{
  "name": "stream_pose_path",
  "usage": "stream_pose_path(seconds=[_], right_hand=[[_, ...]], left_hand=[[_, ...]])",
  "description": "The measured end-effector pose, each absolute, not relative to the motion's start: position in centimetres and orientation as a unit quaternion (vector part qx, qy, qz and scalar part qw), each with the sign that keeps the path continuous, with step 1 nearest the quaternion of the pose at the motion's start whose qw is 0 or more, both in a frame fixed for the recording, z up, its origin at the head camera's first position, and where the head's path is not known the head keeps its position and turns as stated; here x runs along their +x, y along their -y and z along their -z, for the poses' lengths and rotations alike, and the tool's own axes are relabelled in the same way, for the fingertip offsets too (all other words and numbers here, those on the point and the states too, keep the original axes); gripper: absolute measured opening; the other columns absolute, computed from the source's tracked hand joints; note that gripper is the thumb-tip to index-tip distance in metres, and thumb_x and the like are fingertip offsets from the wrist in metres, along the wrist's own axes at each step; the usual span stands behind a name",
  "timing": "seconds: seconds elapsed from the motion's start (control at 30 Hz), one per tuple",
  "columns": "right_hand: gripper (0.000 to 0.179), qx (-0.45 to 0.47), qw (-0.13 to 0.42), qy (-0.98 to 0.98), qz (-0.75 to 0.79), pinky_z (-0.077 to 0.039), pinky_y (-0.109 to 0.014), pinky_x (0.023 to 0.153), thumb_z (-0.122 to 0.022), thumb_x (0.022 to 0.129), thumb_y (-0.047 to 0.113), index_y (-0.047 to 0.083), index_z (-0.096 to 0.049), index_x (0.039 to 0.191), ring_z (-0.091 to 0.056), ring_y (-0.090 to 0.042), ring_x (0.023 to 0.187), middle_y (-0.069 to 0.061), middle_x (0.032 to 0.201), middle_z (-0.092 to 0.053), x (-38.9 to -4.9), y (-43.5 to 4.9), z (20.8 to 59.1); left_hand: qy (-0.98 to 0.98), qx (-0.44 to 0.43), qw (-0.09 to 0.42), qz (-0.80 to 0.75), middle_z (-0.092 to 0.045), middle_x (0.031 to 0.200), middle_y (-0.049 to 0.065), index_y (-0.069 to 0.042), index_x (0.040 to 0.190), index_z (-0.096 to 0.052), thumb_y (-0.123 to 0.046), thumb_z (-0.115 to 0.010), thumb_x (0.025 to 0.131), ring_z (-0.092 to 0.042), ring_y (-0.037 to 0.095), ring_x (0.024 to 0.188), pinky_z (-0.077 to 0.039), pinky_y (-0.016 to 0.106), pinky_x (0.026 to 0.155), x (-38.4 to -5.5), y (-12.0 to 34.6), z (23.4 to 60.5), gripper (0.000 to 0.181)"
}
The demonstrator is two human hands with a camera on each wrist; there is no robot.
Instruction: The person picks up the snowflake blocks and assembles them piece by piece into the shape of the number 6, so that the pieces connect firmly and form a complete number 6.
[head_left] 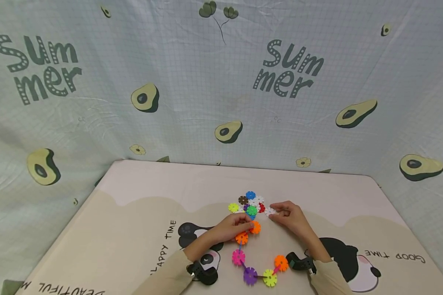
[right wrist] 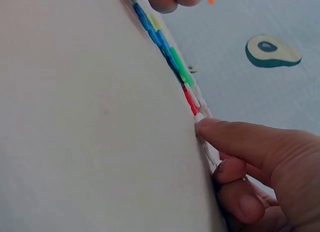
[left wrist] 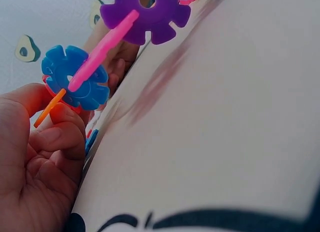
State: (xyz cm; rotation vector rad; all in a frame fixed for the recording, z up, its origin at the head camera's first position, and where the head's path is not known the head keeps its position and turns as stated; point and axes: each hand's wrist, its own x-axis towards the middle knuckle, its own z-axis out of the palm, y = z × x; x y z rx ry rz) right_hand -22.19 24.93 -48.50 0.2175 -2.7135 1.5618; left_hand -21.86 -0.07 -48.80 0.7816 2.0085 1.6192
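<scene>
My left hand [head_left: 231, 228] pinches an orange disc [head_left: 256, 227] at one end of a chain of notched plastic snowflake discs. In the left wrist view, a blue disc [left wrist: 85, 95] joins that end, followed by a pink disc [left wrist: 102, 52] seen edge-on and a purple disc [left wrist: 165, 15]. The chain curves towards me through a purple disc [head_left: 250, 276] and a yellow disc [head_left: 270, 278] to another orange disc [head_left: 281, 263]. My right hand [head_left: 289, 217] pinches a white disc [head_left: 270, 211] at the right edge of a loose pile, thumb on it in the right wrist view.
The pile holds several loose discs, among them a green disc [head_left: 251, 210], a brown disc [head_left: 243, 200], a blue disc [head_left: 250, 195] and a red disc [head_left: 262, 208]. They lie on a panda-print table cover [head_left: 144, 229]. A patterned curtain [head_left: 184, 106] hangs behind the table.
</scene>
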Motion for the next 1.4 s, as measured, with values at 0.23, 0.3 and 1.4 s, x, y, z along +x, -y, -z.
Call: stream_pose_path(seconds=[0.23,0.3,1.4], right_hand=[[0.032,0.072,-0.009,0.859,-0.507,-0.040,-0.021,0.056,-0.077,0.083,0.010,-0.006,-0.068,0.109,-0.047,-0.009,0.063,-0.008,0.082,-0.057,-22.3,-24.9,48.4],[0.030,0.074,-0.013,0.854,-0.515,-0.040,-0.020,0.056,-0.077,0.083,0.009,-0.006,-0.067,0.107,-0.047,-0.008,0.061,-0.006,0.079,-0.059,-22.4,-24.9,48.4],[0.014,0.259,-0.160,0.715,-0.629,-0.053,-0.022,0.070,-0.066,0.090,0.000,-0.010,-0.057,0.095,-0.058,-0.014,0.067,0.002,0.080,-0.062,-21.8,-25.9,48.6]], left_hand=[[-0.731,0.278,0.216,-0.584,-0.063,0.084,0.011,0.005,0.099,-0.061,-0.013,-0.056,0.099,-0.050,0.003,0.068,-0.042,0.015,0.065,-21.9,0.1,48.7,0.019],[-0.732,0.275,0.219,-0.584,-0.060,0.080,0.004,0.004,0.099,-0.061,-0.014,-0.056,0.099,-0.048,0.004,0.061,-0.041,0.016,0.059,-21.8,0.0,48.8,0.019],[-0.733,0.281,0.221,-0.579,-0.057,0.076,-0.004,0.004,0.099,-0.060,-0.013,-0.056,0.099,-0.043,0.004,0.055,-0.036,0.016,0.052,-21.9,0.0,48.8,0.017]])
